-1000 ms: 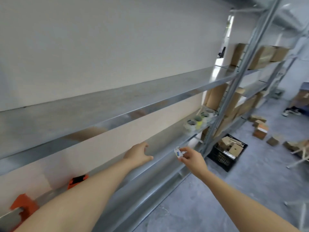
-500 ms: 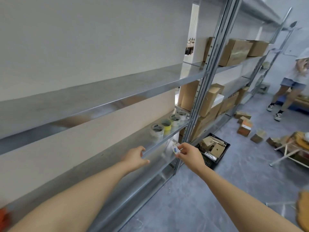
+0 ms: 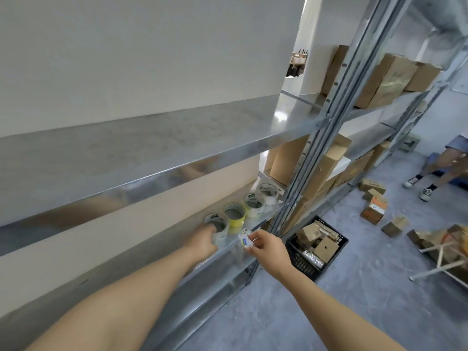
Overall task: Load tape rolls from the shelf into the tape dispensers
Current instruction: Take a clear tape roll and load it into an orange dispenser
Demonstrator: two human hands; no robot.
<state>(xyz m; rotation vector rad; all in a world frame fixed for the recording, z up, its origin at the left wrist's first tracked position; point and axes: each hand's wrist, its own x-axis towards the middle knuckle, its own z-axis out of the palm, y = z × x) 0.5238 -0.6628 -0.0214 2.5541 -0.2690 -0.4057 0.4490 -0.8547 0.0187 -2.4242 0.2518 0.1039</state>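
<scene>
Our left hand (image 3: 202, 240) curls round the nearest clear tape roll (image 3: 217, 224), lying hole-up on the shelf (image 3: 228, 259); the other rolls run far-right; our right hand (image 3: 268, 248) pinches a small white label (image 3: 245, 239) just beside.

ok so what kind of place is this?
Probably a storeroom or small warehouse: long galvanised steel shelving runs along the wall, brown cardboard boxes are stacked on it, and a black plastic crate of cardboard scraps sits on the grey concrete floor.
</scene>
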